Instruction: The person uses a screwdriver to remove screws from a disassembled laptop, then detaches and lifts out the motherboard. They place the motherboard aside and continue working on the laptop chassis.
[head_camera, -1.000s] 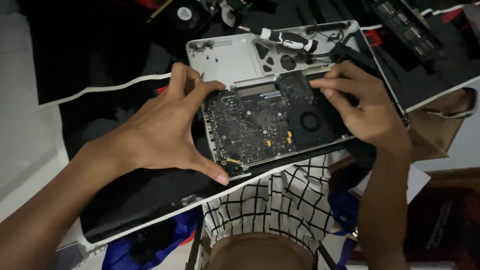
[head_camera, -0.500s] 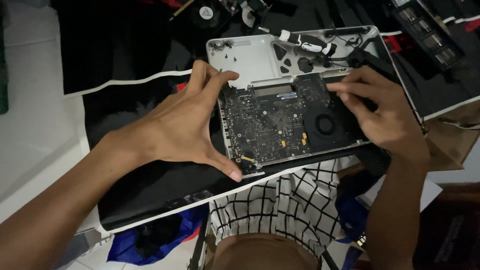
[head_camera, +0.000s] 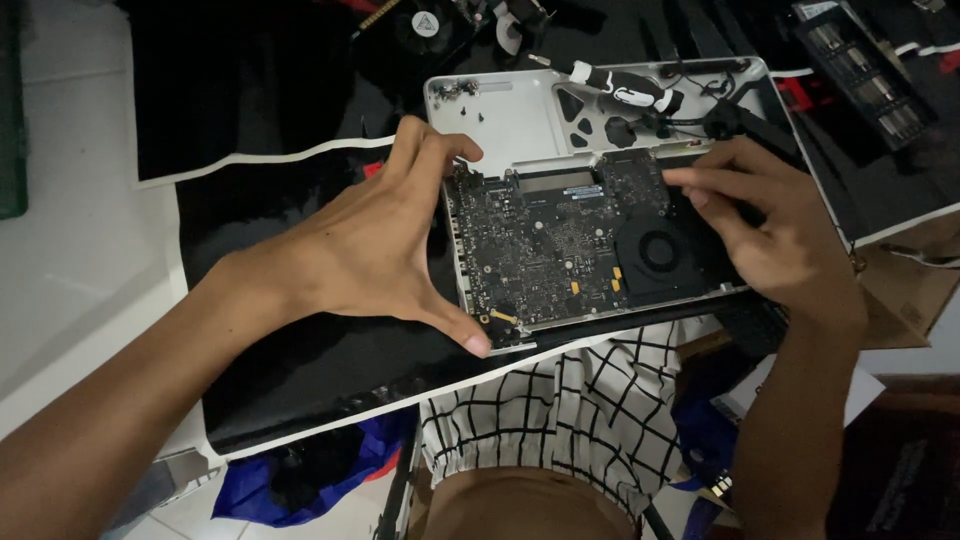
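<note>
Laptop shell (head_camera: 520, 120) laid open on bench (head_camera: 300, 350), board (head_camera: 550, 250) seated inside. Left hand (head_camera: 370, 250) spread wide, bracing board's left edge. Right hand (head_camera: 780, 230) curled, fingertips pressed on board's top right (steadying, seemingly).

Labels and packaging around the opened laptop

A brown cardboard box (head_camera: 905, 290) sits at the right edge, partly under the black mat. A small round white sticker (head_camera: 426, 22) marks a black fan's hub at top. No screens show.
</note>
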